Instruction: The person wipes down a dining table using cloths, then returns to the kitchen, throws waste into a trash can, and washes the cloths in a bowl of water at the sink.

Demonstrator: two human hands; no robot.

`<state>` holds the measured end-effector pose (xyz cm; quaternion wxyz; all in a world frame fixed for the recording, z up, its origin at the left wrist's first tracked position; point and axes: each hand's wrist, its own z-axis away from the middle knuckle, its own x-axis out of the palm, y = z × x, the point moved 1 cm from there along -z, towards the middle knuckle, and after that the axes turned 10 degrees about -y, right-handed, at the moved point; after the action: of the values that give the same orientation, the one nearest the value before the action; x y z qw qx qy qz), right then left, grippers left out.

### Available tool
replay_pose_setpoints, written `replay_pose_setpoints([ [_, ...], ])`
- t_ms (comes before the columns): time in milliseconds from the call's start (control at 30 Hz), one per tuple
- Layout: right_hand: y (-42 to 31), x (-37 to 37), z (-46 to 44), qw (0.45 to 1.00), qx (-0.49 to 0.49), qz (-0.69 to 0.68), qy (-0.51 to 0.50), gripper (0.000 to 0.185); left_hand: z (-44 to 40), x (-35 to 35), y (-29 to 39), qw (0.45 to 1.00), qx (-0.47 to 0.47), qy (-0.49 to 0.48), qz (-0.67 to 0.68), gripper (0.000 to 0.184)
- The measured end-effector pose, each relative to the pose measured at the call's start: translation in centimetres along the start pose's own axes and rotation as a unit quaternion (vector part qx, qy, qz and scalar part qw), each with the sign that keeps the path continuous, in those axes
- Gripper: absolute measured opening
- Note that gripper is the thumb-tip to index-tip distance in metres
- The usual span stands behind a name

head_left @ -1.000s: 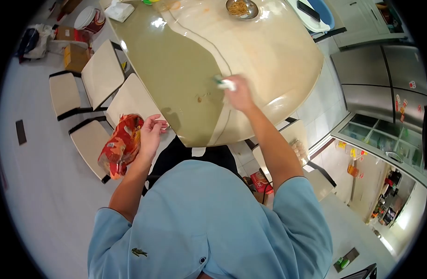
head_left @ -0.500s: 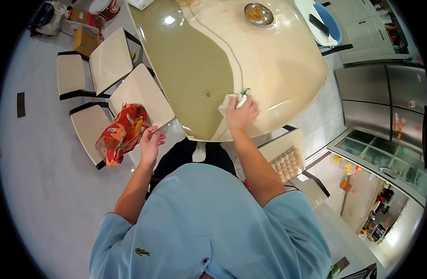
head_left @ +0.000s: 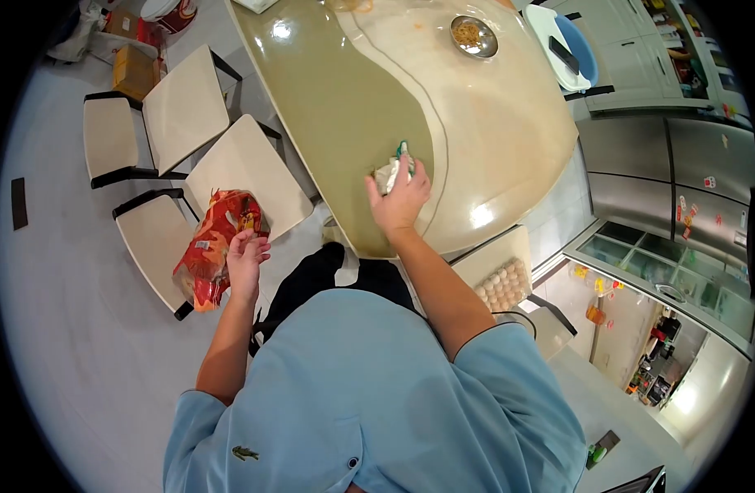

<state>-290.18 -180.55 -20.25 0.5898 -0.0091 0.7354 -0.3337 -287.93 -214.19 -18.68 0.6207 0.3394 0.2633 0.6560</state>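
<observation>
My right hand (head_left: 400, 195) is closed on a crumpled white and green cloth or tissue (head_left: 388, 175), pressed on the olive part of the glossy table (head_left: 336, 107), near its close end. Fingers hide part of the cloth. My left hand (head_left: 247, 251) hangs off the table's left side with loosely curled fingers apart and nothing seen in them. It overlaps the right edge of a red plastic bag (head_left: 213, 246) lying over the chairs; whether it touches the bag I cannot tell.
A metal bowl of food (head_left: 473, 37) stands at the table's far side. Beige chairs (head_left: 250, 177) line the left. An egg tray (head_left: 503, 283) rests on a chair at the right. Behind it are a fridge (head_left: 628, 148) and a phone (head_left: 563, 55) on a white tray.
My right hand has moved left with the cloth, over the olive area where a small brown spot showed. My left hand has shifted slightly left, over the red bag's edge. The view has shifted.
</observation>
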Motion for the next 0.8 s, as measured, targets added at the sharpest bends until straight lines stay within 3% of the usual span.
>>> replay_pose_setpoints([
  [100,-1.1,-0.3,-0.2,0.992,-0.06,0.096,-0.046,0.079,-0.5,0.5,0.5,1.0,-0.002,-0.004,0.024,0.027],
  [200,-2.2,0.2,-0.9,0.99,0.01,0.115,-0.086,0.069,-0.9,1.1,0.8,1.0,-0.015,-0.016,0.021,0.028],
  [267,-1.2,1.5,-1.4,0.99,-0.006,0.141,-0.028,0.051,-1.0,1.5,1.1,0.999,-0.023,-0.024,0.02,0.028],
  [300,-0.1,2.0,-1.8,0.989,-0.002,0.143,-0.026,0.051,-1.3,1.7,1.2,0.999,-0.027,-0.028,0.022,0.028],
  [367,2.7,2.1,-2.6,0.985,-0.114,0.121,-0.034,0.035,-2.3,1.3,0.7,0.999,-0.022,-0.041,0.014,0.029],
  [500,5.4,0.2,-4.2,0.977,-0.162,0.125,-0.053,0.033,-2.8,1.1,1.4,0.999,-0.012,-0.036,0.021,0.03],
  [567,6.6,-1.7,-4.8,0.986,-0.054,0.118,-0.106,0.033,-2.5,0.9,1.6,0.999,-0.001,-0.032,0.033,0.029],
  [667,12.9,-4.8,-6.0,0.999,-0.025,0.043,-0.017,0.033,-1.5,0.4,1.5,0.998,0.016,-0.011,0.053,0.028],
  [733,15.6,-7.2,-6.0,0.987,0.149,0.06,0.014,0.034,-0.9,-0.3,0.5,0.998,0.02,0.027,0.052,0.028],
  [800,16.4,-5.9,-7.5,0.986,0.147,0.075,0.029,0.034,-0.5,-0.5,-0.8,0.997,0.028,0.037,0.056,0.029],
])
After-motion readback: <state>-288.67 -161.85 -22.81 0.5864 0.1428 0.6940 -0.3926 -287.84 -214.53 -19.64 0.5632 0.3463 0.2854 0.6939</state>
